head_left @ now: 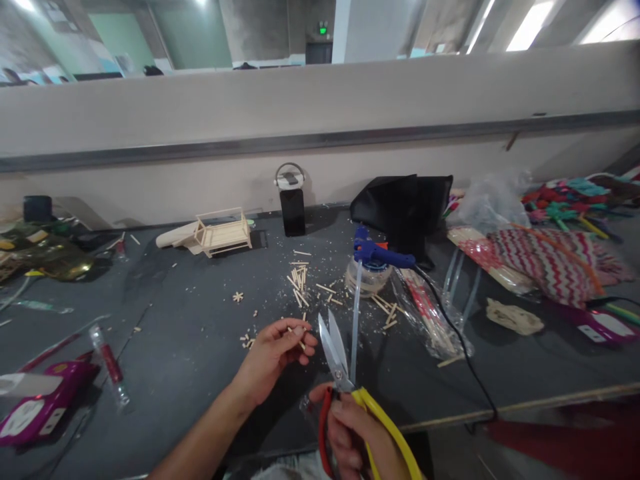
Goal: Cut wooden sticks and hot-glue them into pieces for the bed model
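Between its thumb and fingers, my left hand (280,350) pinches a short wooden stick (301,345) above the dark table (190,373). My right hand (357,427) grips a pair of scissors (336,357) with one red and one yellow handle; the blades point up and stand a little apart. Just beyond the left hand lies a loose pile of cut sticks (299,283) among wood crumbs. Small cut bits (247,341) lie left of that hand, and a star-shaped wooden piece (238,297) sits farther off.
A blue glue gun (377,252) with a clear glue stick rests on a round clear container (367,280). A small wooden stick model (223,235) and a black phone-like object (293,212) stand near the wall. Bagged sticks (425,310) and knitted cloth (550,257) lie right; a purple device (47,400) lies left.
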The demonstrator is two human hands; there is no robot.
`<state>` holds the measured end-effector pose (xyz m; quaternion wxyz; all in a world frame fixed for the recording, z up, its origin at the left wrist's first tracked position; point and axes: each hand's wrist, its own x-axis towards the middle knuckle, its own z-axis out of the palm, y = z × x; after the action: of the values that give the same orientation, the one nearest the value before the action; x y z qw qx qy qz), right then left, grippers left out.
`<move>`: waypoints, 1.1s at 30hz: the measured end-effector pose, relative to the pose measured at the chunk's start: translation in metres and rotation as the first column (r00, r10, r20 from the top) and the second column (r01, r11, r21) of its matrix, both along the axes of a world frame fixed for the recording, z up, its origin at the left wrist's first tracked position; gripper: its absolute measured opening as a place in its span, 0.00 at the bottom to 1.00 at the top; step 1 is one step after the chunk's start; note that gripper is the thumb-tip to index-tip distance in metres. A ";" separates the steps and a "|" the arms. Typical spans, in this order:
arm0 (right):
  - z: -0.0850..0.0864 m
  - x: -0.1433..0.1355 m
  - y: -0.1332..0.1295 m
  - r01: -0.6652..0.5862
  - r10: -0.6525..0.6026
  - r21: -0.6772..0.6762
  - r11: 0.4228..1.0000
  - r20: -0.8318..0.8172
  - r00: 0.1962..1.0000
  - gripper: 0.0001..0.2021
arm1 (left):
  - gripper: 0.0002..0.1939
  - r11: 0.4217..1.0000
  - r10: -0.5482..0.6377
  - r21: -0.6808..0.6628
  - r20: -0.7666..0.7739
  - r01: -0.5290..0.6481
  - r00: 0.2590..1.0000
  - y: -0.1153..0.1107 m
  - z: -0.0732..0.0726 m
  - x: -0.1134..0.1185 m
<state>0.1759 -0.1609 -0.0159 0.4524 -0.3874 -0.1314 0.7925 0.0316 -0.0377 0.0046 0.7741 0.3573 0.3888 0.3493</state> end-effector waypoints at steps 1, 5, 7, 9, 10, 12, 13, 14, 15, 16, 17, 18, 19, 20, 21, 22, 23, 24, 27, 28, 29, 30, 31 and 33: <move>0.000 0.000 0.000 0.006 -0.006 -0.004 1.000 -0.004 1.000 0.23 | 0.13 1.000 -0.003 -0.015 0.010 0.003 1.000 0.000 0.000 0.000; -0.002 0.001 -0.001 0.022 -0.022 0.001 1.000 -0.018 1.000 0.22 | 0.12 0.998 -0.007 -0.055 0.017 0.008 1.000 0.002 0.001 -0.001; -0.002 0.001 -0.001 0.018 -0.018 0.009 1.000 -0.020 1.000 0.21 | 0.13 0.999 -0.016 -0.050 -0.022 0.015 1.000 0.003 0.001 -0.001; -0.002 0.001 0.000 0.018 -0.018 0.014 1.000 -0.020 1.000 0.20 | 0.15 0.999 -0.030 -0.029 -0.099 0.027 0.995 0.004 0.001 -0.001; -0.001 0.001 0.000 0.020 -0.020 0.017 1.000 -0.020 1.000 0.20 | 0.17 0.999 -0.036 -0.012 -0.144 0.034 0.989 0.004 0.001 0.000; 0.001 0.001 -0.001 0.024 -0.024 0.015 1.000 -0.017 1.000 0.20 | 0.22 0.999 -0.033 0.023 -0.224 0.039 0.974 0.005 0.001 0.001; 0.002 0.001 -0.001 0.026 -0.026 0.015 1.000 -0.015 1.000 0.20 | 0.23 0.999 -0.023 0.039 -0.250 0.034 0.968 0.005 0.001 0.002; 0.002 0.001 -0.001 0.027 -0.027 0.015 1.000 -0.014 1.000 0.20 | 0.21 0.998 -0.007 0.054 -0.260 0.022 0.965 0.005 0.001 0.002; 0.003 0.000 -0.001 0.028 -0.028 0.012 1.000 -0.012 1.000 0.20 | 0.19 0.998 0.009 0.063 -0.255 0.007 0.967 0.005 0.002 0.002; 0.004 0.001 -0.001 0.032 -0.031 0.009 0.999 -0.009 0.999 0.21 | 0.17 0.998 0.024 0.063 -0.234 -0.010 0.972 0.005 0.002 0.002; 0.004 0.001 -0.001 0.033 -0.033 0.003 0.999 -0.006 0.999 0.21 | 0.15 0.998 0.034 0.054 -0.200 -0.024 0.979 0.005 0.003 0.002; 0.004 0.001 -0.001 0.033 -0.033 -0.004 0.999 -0.003 0.999 0.21 | 0.14 0.999 0.038 0.039 -0.161 -0.033 0.986 0.005 0.004 0.001; 0.004 0.001 -0.001 0.027 -0.027 -0.012 1.000 -0.002 1.000 0.21 | 0.14 0.999 0.043 0.021 -0.123 -0.041 0.991 0.005 0.004 0.000; 0.004 0.001 -0.001 0.018 -0.018 -0.019 1.000 0.000 1.000 0.21 | 0.14 0.999 0.051 0.004 -0.094 -0.051 0.994 0.005 0.005 -0.001; 0.003 0.002 -0.001 0.006 -0.006 -0.022 1.000 0.003 1.000 0.22 | 0.14 0.998 0.062 -0.007 -0.080 -0.063 0.995 0.005 0.006 -0.002; 0.002 0.002 -0.001 -0.003 0.003 -0.023 1.000 0.013 1.000 0.23 | 0.14 0.997 0.078 -0.007 -0.077 -0.079 0.994 0.004 0.007 -0.003; 0.001 0.002 -0.001 -0.008 0.009 -0.016 1.000 0.031 0.999 0.23 | 0.15 0.995 0.097 0.001 -0.083 -0.097 0.992 0.004 0.008 -0.004; 0.000 0.002 -0.002 -0.007 0.007 -0.004 1.000 0.060 0.998 0.24 | 0.15 0.993 0.118 0.014 -0.090 -0.117 0.989 0.003 0.009 -0.005; -0.002 0.000 -0.005 -0.006 -0.002 0.048 0.999 0.156 0.988 0.26 | 0.15 0.981 0.192 0.048 -0.070 -0.188 0.979 0.000 0.012 -0.005; -0.002 -0.001 -0.006 -0.016 0.004 0.067 0.998 0.181 0.984 0.26 | 0.14 0.974 0.223 0.050 -0.051 -0.220 0.973 -0.002 0.014 -0.004; 0.000 -0.001 -0.006 -0.027 0.010 0.082 0.996 0.204 0.979 0.26 | 0.14 0.966 0.257 0.046 -0.030 -0.255 0.966 -0.003 0.015 -0.003; 0.001 -0.002 -0.006 -0.034 0.011 0.095 0.995 0.229 0.973 0.27 | 0.14 0.956 0.291 0.036 -0.008 -0.290 0.957 -0.005 0.016 -0.002; 0.004 -0.004 -0.006 -0.039 0.011 0.104 0.994 0.254 0.967 0.27 | 0.13 0.947 0.319 0.022 0.013 -0.319 0.948 -0.006 0.018 -0.001; 0.010 -0.006 -0.005 -0.030 -0.006 0.111 0.993 0.304 0.953 0.29 | 0.13 0.937 0.350 -0.008 0.042 -0.350 0.936 -0.010 0.021 0.002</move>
<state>0.1703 -0.1657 -0.0062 0.4434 -0.4773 -0.2468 0.7174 0.0339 -0.0477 0.0258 0.7078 0.2748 0.4294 0.4890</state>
